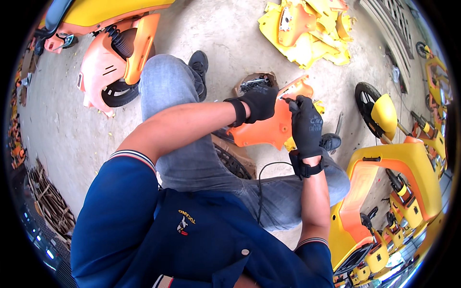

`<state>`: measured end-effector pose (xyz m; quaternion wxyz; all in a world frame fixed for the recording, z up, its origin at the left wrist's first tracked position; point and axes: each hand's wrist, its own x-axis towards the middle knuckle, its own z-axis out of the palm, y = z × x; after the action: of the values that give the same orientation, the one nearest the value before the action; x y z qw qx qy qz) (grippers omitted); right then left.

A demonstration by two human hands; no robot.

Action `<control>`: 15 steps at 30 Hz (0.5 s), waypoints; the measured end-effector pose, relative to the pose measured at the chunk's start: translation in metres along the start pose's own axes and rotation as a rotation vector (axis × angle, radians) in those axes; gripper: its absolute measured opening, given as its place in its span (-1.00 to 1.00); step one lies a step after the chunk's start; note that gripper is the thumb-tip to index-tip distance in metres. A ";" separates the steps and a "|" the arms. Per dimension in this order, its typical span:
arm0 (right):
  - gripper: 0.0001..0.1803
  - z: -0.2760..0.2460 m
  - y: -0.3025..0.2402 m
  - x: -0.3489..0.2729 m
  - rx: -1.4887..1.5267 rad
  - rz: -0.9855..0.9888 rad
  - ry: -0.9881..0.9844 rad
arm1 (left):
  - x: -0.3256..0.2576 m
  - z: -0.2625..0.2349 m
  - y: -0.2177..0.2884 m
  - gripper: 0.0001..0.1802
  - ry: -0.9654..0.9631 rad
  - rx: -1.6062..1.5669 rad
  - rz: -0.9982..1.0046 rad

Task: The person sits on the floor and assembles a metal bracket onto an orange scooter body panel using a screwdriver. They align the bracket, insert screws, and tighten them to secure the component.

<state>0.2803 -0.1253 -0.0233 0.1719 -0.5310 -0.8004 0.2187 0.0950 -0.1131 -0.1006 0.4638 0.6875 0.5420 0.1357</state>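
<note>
A scuffed orange plastic panel (261,132), likely a scooter body part, lies tilted in front of my knees. My left hand (261,103), in a black glove, is closed at the panel's left edge and appears to grip it; its fingertips are mostly hidden. Black-gloved too, my right hand (306,122) is closed around a slim dark tool (288,100), whose tip points left at the panel's upper part. The tool's exact kind is too small to tell. Just beyond my left hand sits an open container (273,78) of small dark metal parts.
Yellow and orange plastic pieces (307,41) lie piled ahead on the concrete floor. A pink-orange scooter front (103,65) stands at left. On the right are a yellow scooter body (430,180) and a wheel with yellow fender (370,108). A black cord (261,180) runs near my right wrist.
</note>
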 end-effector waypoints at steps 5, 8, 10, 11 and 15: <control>-0.73 0.001 0.001 0.000 -0.002 -0.038 0.064 | 0.000 0.001 0.001 -0.61 -0.033 0.005 -0.033; -0.72 -0.003 -0.003 0.003 0.062 -0.150 0.097 | -0.003 -0.006 0.009 -0.61 -0.049 -0.026 -0.079; -0.72 -0.003 0.000 0.004 0.062 -0.191 0.083 | -0.003 -0.006 0.009 -0.61 -0.039 -0.035 -0.075; -0.72 -0.004 -0.001 0.003 0.050 -0.149 0.059 | -0.001 -0.003 0.005 -0.60 -0.028 -0.025 -0.060; -0.74 -0.002 -0.002 -0.001 0.060 0.019 -0.003 | -0.003 -0.002 0.005 -0.60 -0.055 -0.027 -0.073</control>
<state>0.2802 -0.1264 -0.0210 0.1847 -0.5328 -0.7887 0.2449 0.0955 -0.1142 -0.0943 0.4926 0.6644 0.5517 0.1070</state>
